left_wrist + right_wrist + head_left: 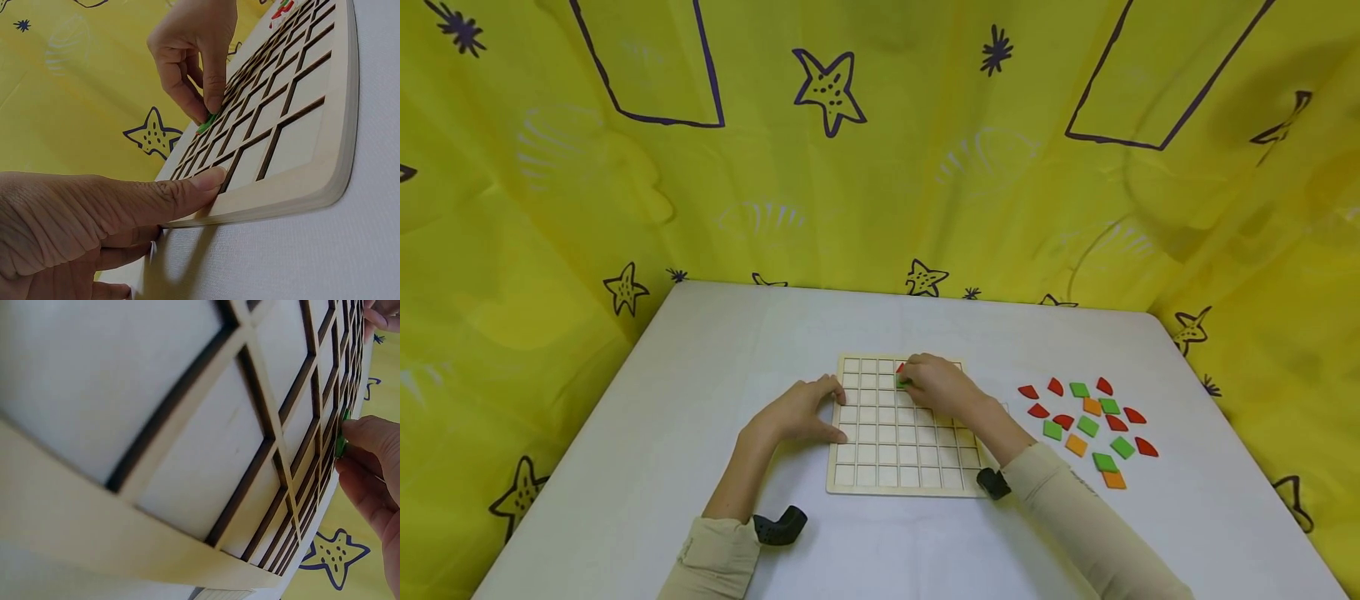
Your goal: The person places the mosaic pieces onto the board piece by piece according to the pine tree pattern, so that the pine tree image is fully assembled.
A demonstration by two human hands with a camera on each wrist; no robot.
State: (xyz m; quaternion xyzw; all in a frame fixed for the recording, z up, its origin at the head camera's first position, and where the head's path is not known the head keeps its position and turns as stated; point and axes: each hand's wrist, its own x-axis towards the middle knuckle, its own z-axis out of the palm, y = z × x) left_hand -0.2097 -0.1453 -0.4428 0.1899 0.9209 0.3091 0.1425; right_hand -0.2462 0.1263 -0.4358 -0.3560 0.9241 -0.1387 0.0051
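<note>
A wooden grid board (866, 490) with square cells lies flat on the white table. My left hand (801, 411) rests at its left edge, thumb and forefinger spread apart. In the left wrist view the left thumb (181, 194) lies over the rim. Near the far side of the board, my right hand (942, 385) pinches a green square tile (207, 124) between thumb and fingers, low over the cells. A red piece (901, 367) shows just beyond those fingertips, partly covered by the hand. The green tile (342, 439) also shows at the fingertips in the right wrist view.
To the right of the board lie loose red quarter-circle pieces (1146, 447), green squares (1087, 426) and orange squares (1076, 445), some overlapping. A yellow patterned curtain (880, 192) encloses the table's back and sides. Black devices (781, 527) sit at both wrists.
</note>
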